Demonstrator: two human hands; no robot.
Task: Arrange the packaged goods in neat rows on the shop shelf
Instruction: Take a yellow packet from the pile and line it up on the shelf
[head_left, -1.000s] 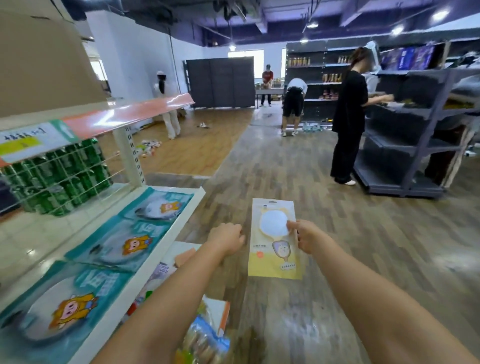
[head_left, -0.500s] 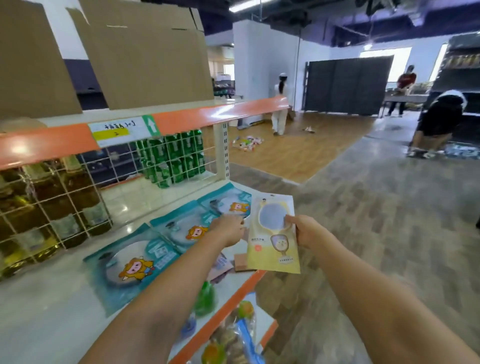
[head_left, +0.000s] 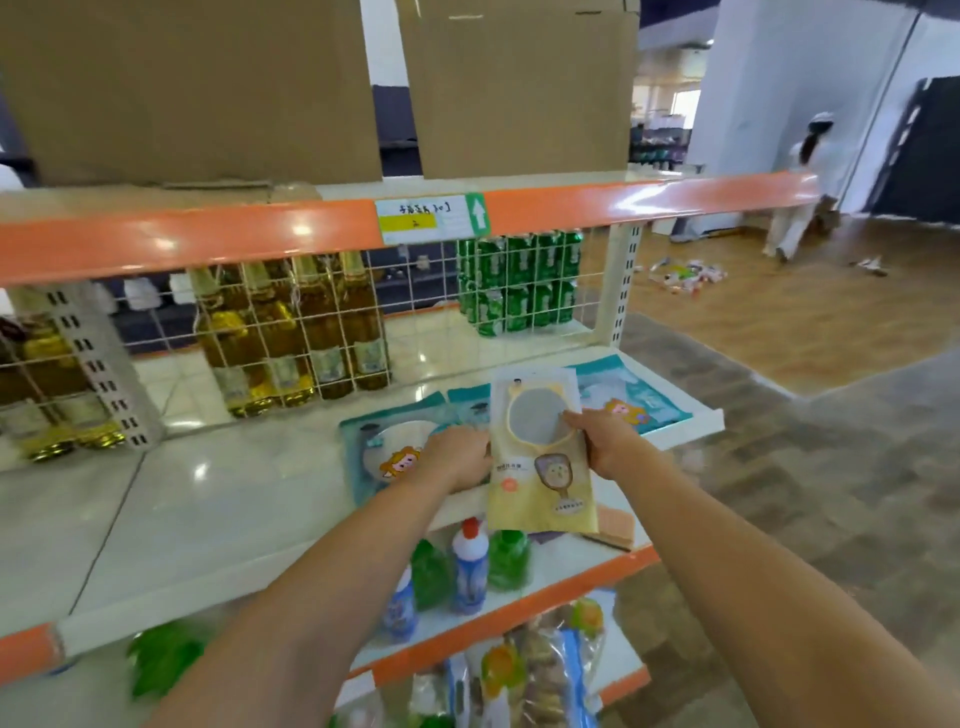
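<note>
Amber glass bottles (head_left: 291, 332) stand behind the white wire grid at far left, a block of green cans (head_left: 519, 283) further along the same level. In front, the glossy white shelf board (head_left: 208, 499) carries flat teal packets with a cartoon figure (head_left: 387, 447) lying face up in a row toward the right end. The left hand (head_left: 460, 457) rests on the nearest teal packet, fingers curled downward — whether it grips or only steadies the packet I cannot tell. Just right of it, the pale yellow flat packet with a round window (head_left: 540, 467) is held upright above the shelf edge, not yet laid down; the right hand (head_left: 605, 439) pinches its right edge, thumb on the front face. Step in hand appears to be placement — next move likely calls for lowering the yellow packet flat and squaring it with the teal row, where free board shows.
</note>
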